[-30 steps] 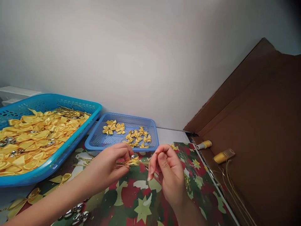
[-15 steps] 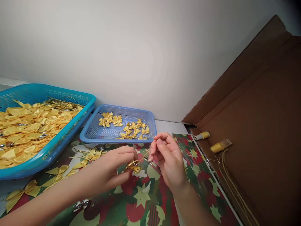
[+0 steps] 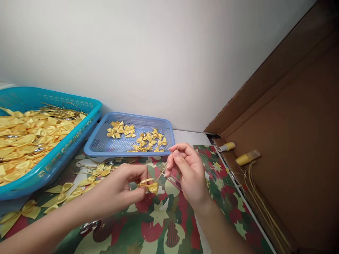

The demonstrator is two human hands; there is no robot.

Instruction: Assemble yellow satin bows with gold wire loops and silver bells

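A small yellow ribbon bow (image 3: pixel 153 187) with a loop of gold cord is pinched in my left hand (image 3: pixel 132 183), above the patterned table cover. My right hand (image 3: pixel 189 173), to its right, has thumb and index finger pressed together on a thin gold cord (image 3: pixel 162 172) that runs toward the bow. Beneath the right hand a pink-handled tool (image 3: pixel 174 183) lies partly hidden. More bows with gold cords (image 3: pixel 102 170) lie behind my left forearm, and silver bells (image 3: pixel 90 226) rest in front of it.
A large turquoise basket (image 3: pixel 66 144) heaped with yellow bows stands at the left. Beside it, a blue basket (image 3: pixel 127 153) holds several bows. At the right, two yellow thread spools (image 3: pixel 227 146) and hanging gold cords (image 3: pixel 261 208) are next to a cardboard wall (image 3: pixel 288 130).
The bow in my left hand has turned, showing more of its yellow ribbon. The cord between my hands is more visible. The whole view has shifted slightly.
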